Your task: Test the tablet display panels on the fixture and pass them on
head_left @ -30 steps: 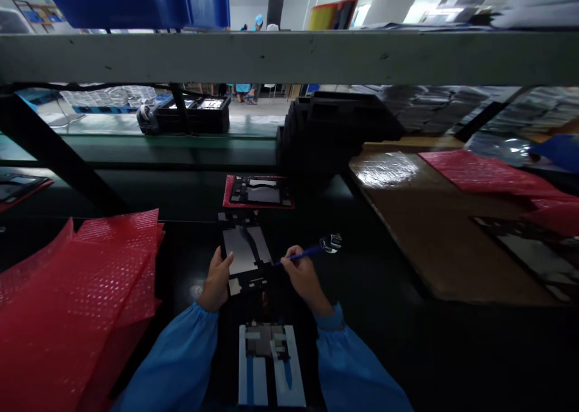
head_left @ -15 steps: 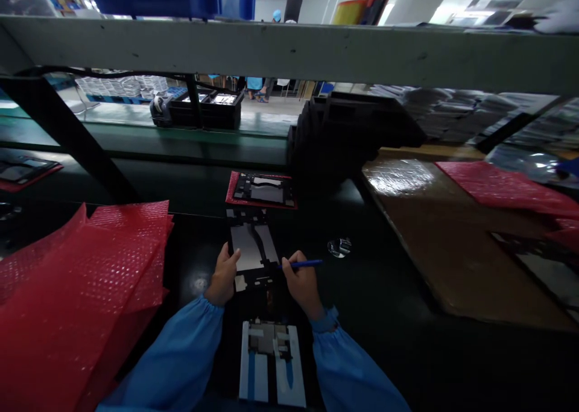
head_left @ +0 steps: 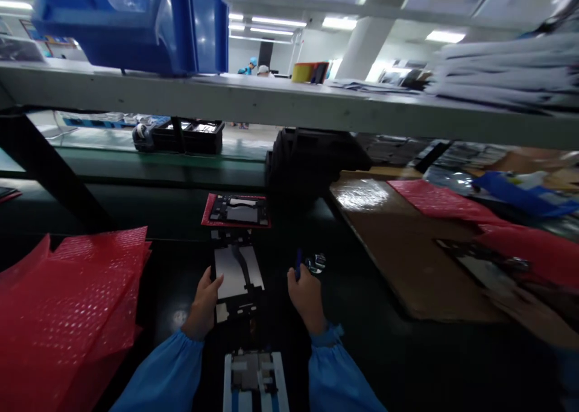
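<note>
My left hand (head_left: 204, 303) grips the left edge of an opened tablet (head_left: 233, 273), its thumb lying over the rim. The tablet has a black frame, a wide silver area and a dark ribbon cable running across it. To the right of the tablet, apart from it, my right hand (head_left: 307, 297) is closed around a blue pen-like stick (head_left: 298, 263) that points up. Just beyond that hand lies a small shiny clear piece (head_left: 315, 263). Nearest to me, between my forearms, is a pale fixture (head_left: 230, 379) with a circuit board (head_left: 253, 371) on it.
Red bubble wrap sheets (head_left: 85, 297) lie at left. A second tablet (head_left: 242, 210) rests on red wrap at the back. At right, another person's hand (head_left: 538, 315) touches a panel (head_left: 484, 264) by a brown board (head_left: 384, 237). A shelf (head_left: 280, 101) with blue bins (head_left: 131, 32) spans above.
My right hand has drawn away from the tablet, and the blue stick has turned from level to upright. The view has tilted up. Another person's hand has appeared at right.
</note>
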### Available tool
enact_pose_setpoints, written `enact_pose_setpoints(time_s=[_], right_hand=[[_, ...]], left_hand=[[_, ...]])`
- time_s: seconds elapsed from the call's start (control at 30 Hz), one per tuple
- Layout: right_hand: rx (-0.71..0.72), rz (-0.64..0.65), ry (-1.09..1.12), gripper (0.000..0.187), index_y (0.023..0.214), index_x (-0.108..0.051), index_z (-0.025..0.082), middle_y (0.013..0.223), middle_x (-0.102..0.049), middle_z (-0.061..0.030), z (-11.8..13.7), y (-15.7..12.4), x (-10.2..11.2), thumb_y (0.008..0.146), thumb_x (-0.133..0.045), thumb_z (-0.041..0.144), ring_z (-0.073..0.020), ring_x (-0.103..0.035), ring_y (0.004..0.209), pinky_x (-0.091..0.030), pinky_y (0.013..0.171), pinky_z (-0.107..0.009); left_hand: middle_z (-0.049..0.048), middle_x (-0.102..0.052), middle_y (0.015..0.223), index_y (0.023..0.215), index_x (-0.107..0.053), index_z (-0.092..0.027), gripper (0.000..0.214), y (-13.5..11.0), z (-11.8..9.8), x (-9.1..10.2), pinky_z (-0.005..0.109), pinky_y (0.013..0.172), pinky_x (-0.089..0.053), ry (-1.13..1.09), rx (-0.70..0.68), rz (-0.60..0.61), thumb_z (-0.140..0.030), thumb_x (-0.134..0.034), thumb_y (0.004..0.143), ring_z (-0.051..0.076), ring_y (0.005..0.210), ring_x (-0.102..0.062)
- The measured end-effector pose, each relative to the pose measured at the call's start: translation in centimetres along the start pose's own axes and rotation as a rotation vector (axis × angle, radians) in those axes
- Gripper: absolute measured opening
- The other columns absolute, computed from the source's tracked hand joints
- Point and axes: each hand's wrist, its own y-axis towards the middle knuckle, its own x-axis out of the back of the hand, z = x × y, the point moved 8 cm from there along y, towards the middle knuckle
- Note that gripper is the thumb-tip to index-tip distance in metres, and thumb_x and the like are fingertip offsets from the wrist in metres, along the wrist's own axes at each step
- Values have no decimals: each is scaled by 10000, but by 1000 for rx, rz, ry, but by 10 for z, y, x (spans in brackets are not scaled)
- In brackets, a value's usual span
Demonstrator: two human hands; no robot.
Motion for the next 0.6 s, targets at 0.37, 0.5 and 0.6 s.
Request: enact_pose_setpoints(time_s=[0.37,0.5,0.6], right_hand=[[-74,254,388,561,714,-635,232,722,-696,-77,15,-18,-35,817,-466,757,-263,-659,716,-520,639,-361],[-139,397,557,630,955,-711,186,783,-735,-84,20,-32,-53,740,-594,766,-279,-692,749,-551,652,-376],[-239,466,606,710,1113,-706,177,742,-728,-55,13,-45,-63,619,-768,682,-263,-682,675,-541,599,-354]], left_hand=[[112,-768,1036,1169,-671,-183,529,-32,-9,-16,369,795,-606,104,5,179,-297,-852,685,288,946,-738],[126,-768,1104,1094,-728,-177,478,-50,-27,0,351,842,-585,239,-162,108,-278,-857,646,291,1008,-718],[94,-789,1032,1051,-770,-200,434,-72,-44,16,337,830,-577,294,-272,1,-184,-839,622,266,922,-724]])
